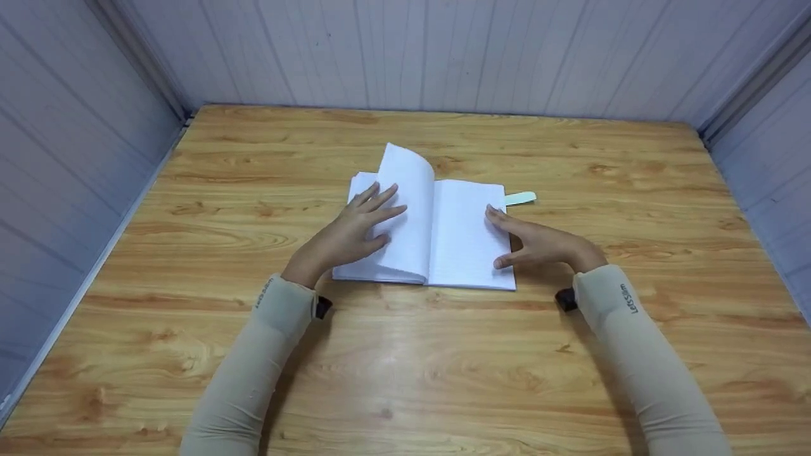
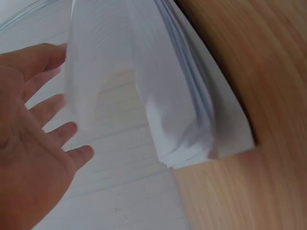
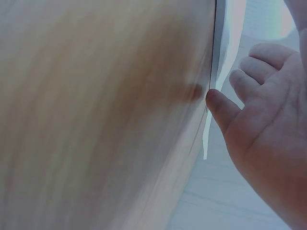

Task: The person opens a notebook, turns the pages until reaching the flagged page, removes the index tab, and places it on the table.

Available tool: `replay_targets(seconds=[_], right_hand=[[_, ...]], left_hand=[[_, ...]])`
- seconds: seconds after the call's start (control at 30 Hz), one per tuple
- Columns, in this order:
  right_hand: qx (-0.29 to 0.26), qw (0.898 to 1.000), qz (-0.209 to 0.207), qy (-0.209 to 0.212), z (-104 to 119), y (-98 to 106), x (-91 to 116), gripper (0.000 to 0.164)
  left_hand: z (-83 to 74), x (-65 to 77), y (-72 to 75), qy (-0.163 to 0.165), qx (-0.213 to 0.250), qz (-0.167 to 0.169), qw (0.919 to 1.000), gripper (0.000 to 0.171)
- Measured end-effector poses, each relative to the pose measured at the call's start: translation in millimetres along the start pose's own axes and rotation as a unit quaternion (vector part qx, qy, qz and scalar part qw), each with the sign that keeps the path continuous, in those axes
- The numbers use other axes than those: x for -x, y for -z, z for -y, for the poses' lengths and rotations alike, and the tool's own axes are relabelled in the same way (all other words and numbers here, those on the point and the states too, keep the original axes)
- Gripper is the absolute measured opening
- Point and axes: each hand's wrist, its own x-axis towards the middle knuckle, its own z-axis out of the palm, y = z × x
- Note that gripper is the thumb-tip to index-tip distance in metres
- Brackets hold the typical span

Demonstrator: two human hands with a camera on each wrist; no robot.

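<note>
An open notebook [image 1: 472, 237] with lined white pages lies on the table. One leaf [image 1: 405, 180] stands curved up on its left side, its top corner above the other pages. My left hand [image 1: 345, 233] is spread over the left half, fingers extended against this leaf; in the left wrist view, the fingers [image 2: 73, 128] show beside the curved paper. At the right page's outer edge, my right hand [image 1: 545, 244] rests with thumb and a finger apart over the paper. Its loosely bent fingers [image 3: 247, 86] enclose nothing in the right wrist view.
A pale green strip [image 1: 521, 198] sticks out from the notebook's right edge. The wood-grain table [image 1: 393, 367] meets white panelled walls [image 1: 393, 57] at the back and sides. Both sleeved forearms reach in from the front, with a small dark device [image 1: 566, 299] at the right wrist.
</note>
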Motion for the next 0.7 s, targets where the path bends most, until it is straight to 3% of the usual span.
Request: replay_targets(seconds=[0.13, 0.33, 0.5, 0.7], right_hand=[[-0.011, 1.0, 0.012, -0.002, 1, -1, 1, 0.107], [-0.015, 0.999, 0.031, -0.024, 2, -3, 1, 0.109], [0.015, 0.998, 0.044, -0.048, 2, -1, 0, 0.107], [0.042, 0.994, 0.061, -0.075, 5, 6, -2, 0.107]], left_hand=[[7.9, 1.0, -0.6, 0.041, -0.007, 0.083, 0.9957, 0.059], [22.6, 3.4, -2.9, 0.103, 0.007, 0.174, 0.9794, 0.064], [30.6, 9.2, -1.6, 0.14, 0.036, 0.204, 0.9681, 0.067], [29.5, 14.2, 2.6, 0.141, 0.054, 0.222, 0.9633, 0.072]])
